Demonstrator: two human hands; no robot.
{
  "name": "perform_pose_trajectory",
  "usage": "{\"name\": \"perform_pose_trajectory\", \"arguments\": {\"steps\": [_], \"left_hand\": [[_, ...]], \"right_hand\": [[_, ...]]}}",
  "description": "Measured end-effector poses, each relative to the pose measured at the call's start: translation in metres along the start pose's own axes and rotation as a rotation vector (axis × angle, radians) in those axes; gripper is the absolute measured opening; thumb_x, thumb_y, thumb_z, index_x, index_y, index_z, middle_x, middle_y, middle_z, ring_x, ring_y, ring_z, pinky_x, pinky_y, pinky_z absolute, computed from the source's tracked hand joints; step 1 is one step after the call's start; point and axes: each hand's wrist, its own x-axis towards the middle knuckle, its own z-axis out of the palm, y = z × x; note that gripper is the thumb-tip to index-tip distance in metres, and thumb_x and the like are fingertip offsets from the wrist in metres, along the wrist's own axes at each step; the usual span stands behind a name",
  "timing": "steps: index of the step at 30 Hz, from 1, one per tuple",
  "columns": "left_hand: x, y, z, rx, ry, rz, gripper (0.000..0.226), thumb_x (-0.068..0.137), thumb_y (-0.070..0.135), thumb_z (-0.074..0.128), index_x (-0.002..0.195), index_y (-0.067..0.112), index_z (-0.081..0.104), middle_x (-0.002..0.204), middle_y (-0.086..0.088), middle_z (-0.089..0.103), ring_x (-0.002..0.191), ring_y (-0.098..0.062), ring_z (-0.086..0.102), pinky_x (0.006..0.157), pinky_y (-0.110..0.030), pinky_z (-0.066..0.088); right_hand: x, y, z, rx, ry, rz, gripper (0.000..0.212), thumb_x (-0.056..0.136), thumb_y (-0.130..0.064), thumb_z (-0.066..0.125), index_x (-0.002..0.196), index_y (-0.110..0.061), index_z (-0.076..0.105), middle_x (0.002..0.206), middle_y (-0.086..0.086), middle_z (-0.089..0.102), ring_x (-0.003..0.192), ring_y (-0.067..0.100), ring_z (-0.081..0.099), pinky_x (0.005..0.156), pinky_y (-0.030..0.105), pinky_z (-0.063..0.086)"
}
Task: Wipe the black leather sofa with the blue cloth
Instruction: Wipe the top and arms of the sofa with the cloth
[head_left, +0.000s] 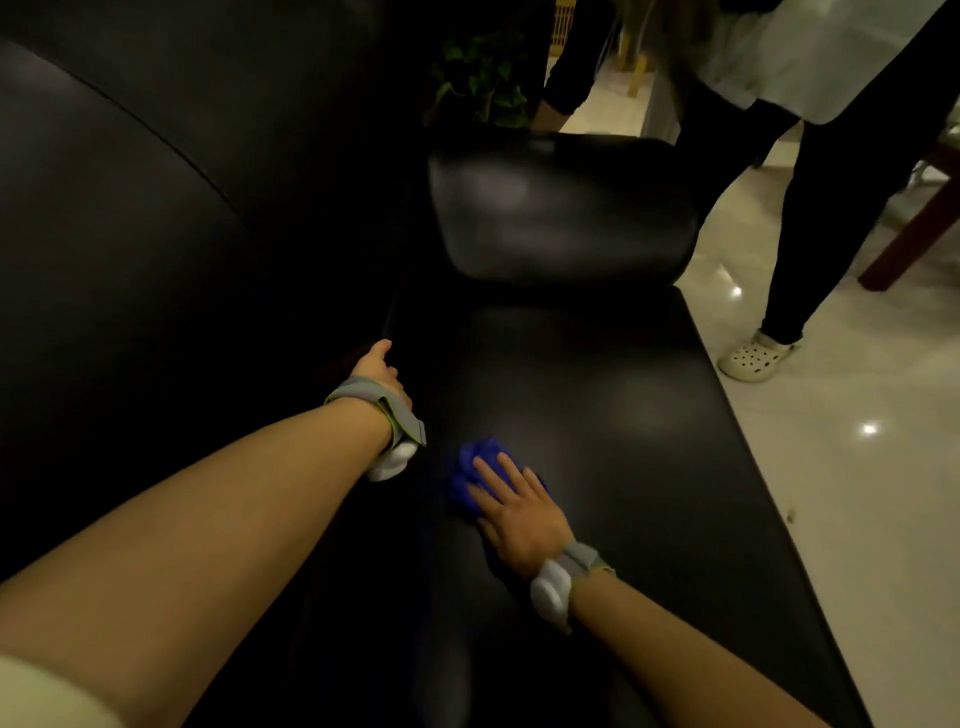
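Right hand (514, 512) is flat on the blue cloth (470, 475), fingers straight and spread, palm pressing it down onto the seat of the black leather sofa (623, 415). The cloth is bunched up, poking out beyond the fingertips and to their left, with a little more of it showing under the heel of the hand. It sits toward the back of the seat, well in from the front edge that runs along the pale tiled floor (857, 493). Left hand (379, 366) is out ahead, reaching into the crease where the seat meets the backrest, thumb up; its fingers are lost in the dark gap, so I can't tell whether they are curled or straight. That hand is clear of the cloth, farther along the seat and closer to the backrest. Both wrists wear grey bands with white pods. At the far end of the seat rises the padded armrest (561, 208), and beside the sofa stands another person in dark trousers and a white clog (756, 356).
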Motion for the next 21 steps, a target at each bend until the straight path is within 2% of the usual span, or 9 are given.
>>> {"name": "perform_pose_trajectory", "arguments": {"steps": [2, 4, 6, 8, 11, 14, 16, 18, 21], "left_hand": [[-0.001, 0.002, -0.002, 0.226, -0.021, 0.116, 0.056, 0.105, 0.042, 0.032, 0.155, 0.02, 0.02, 0.164, -0.003, 0.017, 0.152, -0.025, 0.01, 0.122, -0.051, -0.001], [-0.005, 0.005, -0.002, 0.376, -0.087, 0.148, 0.057, 0.105, 0.042, 0.033, 0.156, 0.02, 0.019, 0.164, -0.003, 0.016, 0.152, -0.025, 0.009, 0.122, -0.051, -0.001], [-0.011, 0.006, -0.008, 0.451, -0.137, 0.151, 0.061, 0.103, 0.047, 0.035, 0.157, 0.025, 0.015, 0.165, -0.002, 0.012, 0.152, -0.025, 0.006, 0.121, -0.053, -0.001], [-0.011, 0.004, -0.007, 0.341, -0.092, 0.124, 0.059, 0.105, 0.044, 0.034, 0.156, 0.021, 0.018, 0.165, -0.004, 0.013, 0.152, -0.025, 0.007, 0.122, -0.05, 0.001], [-0.015, -0.007, -0.009, 0.065, -0.017, 0.165, 0.049, 0.107, 0.03, 0.033, 0.151, 0.01, 0.031, 0.16, -0.009, 0.029, 0.15, -0.027, 0.018, 0.122, -0.04, 0.002], [-0.028, 0.004, -0.013, 0.171, 0.047, 0.219, 0.039, 0.102, 0.039, 0.042, 0.138, 0.026, 0.049, 0.139, -0.002, 0.055, 0.135, -0.026, 0.044, 0.117, -0.051, 0.019], [-0.034, 0.021, -0.008, 0.042, 0.116, 0.259, 0.033, 0.098, 0.034, 0.047, 0.129, 0.028, 0.057, 0.126, 0.0, 0.062, 0.121, -0.023, 0.056, 0.103, -0.042, 0.036], [-0.04, 0.043, 0.002, -0.121, 0.133, 0.322, 0.035, 0.097, 0.03, 0.047, 0.13, 0.027, 0.056, 0.13, 0.0, 0.059, 0.121, -0.023, 0.056, 0.096, -0.039, 0.041], [-0.057, 0.084, 0.02, -0.305, 0.07, 0.422, 0.044, 0.096, 0.027, 0.047, 0.14, 0.025, 0.049, 0.146, -0.001, 0.046, 0.13, -0.024, 0.046, 0.102, -0.041, 0.042]], "right_hand": [[-0.005, -0.011, 0.016, -0.032, 0.03, -0.097, 0.057, 0.097, -0.037, 0.044, 0.152, -0.032, 0.029, 0.163, -0.006, 0.005, 0.151, 0.03, -0.002, 0.121, 0.051, 0.006], [-0.023, -0.026, 0.039, -0.1, 0.057, -0.317, 0.055, 0.09, -0.037, 0.051, 0.144, -0.032, 0.043, 0.161, -0.006, 0.019, 0.149, 0.031, 0.012, 0.118, 0.054, 0.015], [-0.042, -0.03, 0.056, -0.17, 0.095, -0.517, 0.051, 0.091, -0.044, 0.047, 0.142, -0.036, 0.045, 0.16, -0.009, 0.022, 0.149, 0.027, 0.018, 0.117, 0.051, 0.02], [-0.055, -0.019, 0.061, -0.206, 0.114, -0.58, 0.057, 0.088, -0.047, 0.051, 0.143, -0.039, 0.041, 0.161, -0.01, 0.021, 0.148, 0.023, 0.021, 0.116, 0.046, 0.023], [-0.058, 0.02, 0.043, -0.158, 0.147, -0.321, 0.059, 0.083, -0.045, 0.064, 0.14, -0.038, 0.049, 0.156, -0.006, 0.034, 0.143, 0.022, 0.033, 0.109, 0.043, 0.039], [-0.057, 0.092, 0.017, -0.025, 0.08, 0.133, 0.058, 0.1, -0.041, 0.042, 0.153, -0.037, 0.019, 0.164, -0.006, -0.002, 0.151, 0.022, -0.003, 0.121, 0.044, 0.017], [-0.066, 0.12, 0.012, 0.051, 0.047, 0.362, 0.057, 0.103, -0.042, 0.031, 0.155, -0.033, 0.008, 0.163, -0.006, -0.012, 0.15, 0.024, -0.01, 0.121, 0.046, 0.011], [-0.077, 0.121, 0.018, 0.047, 0.064, 0.414, 0.057, 0.104, -0.043, 0.028, 0.156, -0.031, 0.007, 0.163, -0.005, -0.013, 0.15, 0.026, -0.01, 0.121, 0.047, 0.01], [-0.1, 0.092, 0.035, -0.024, 0.062, 0.227, 0.058, 0.102, -0.043, 0.031, 0.155, -0.036, 0.007, 0.159, -0.007, -0.02, 0.149, 0.026, -0.015, 0.121, 0.048, 0.005]]}}
